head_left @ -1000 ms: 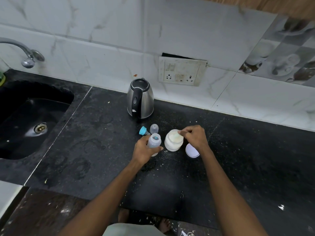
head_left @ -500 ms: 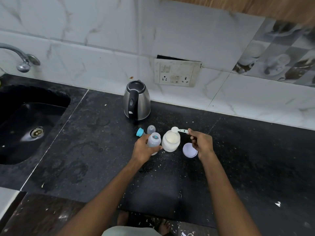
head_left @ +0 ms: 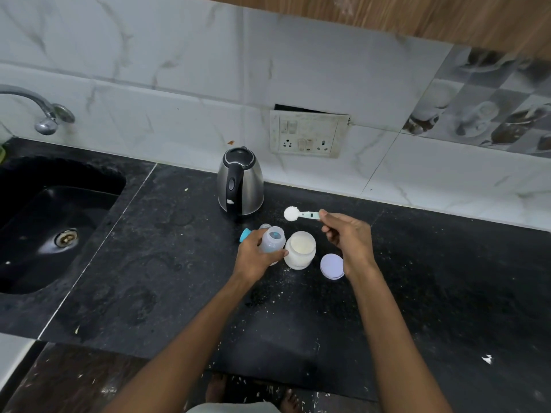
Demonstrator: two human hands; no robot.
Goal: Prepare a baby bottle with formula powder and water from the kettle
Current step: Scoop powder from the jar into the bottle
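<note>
A heaped scoop [head_left: 291, 213] of formula powder hangs in the air above the black stone bench [head_left: 447, 278], its handle pinched in the grip of the right hand [head_left: 347, 235], just in front of the steel kettle [head_left: 241, 181]. The left hand [head_left: 253, 257] wraps its grip round the open baby bottle [head_left: 272, 239], which stands on the bench and touches the open formula jar [head_left: 299, 249] at its right. The step in hand looks to be dosing the bottle: powder is drawn, not yet tipped in. The next move would call for carrying the scoop level down and to the left, over the bottle's narrow mouth, then turning it without clipping the rim; the mouth is small against the scoop bowl, so spillage is a fair risk, and white grains already speckle the bench near the jar.

The jar's lid [head_left: 331, 266] lies flat just right of the jar, under the right wrist. A blue-ringed teat piece [head_left: 246, 234] lies behind the bottle, partly hidden by the left hand. The sink [head_left: 44, 228] lies well apart to the left, and the bench's front edge runs below the forearms. To the right, dark bench stretches away, room for setting the scoop down.
</note>
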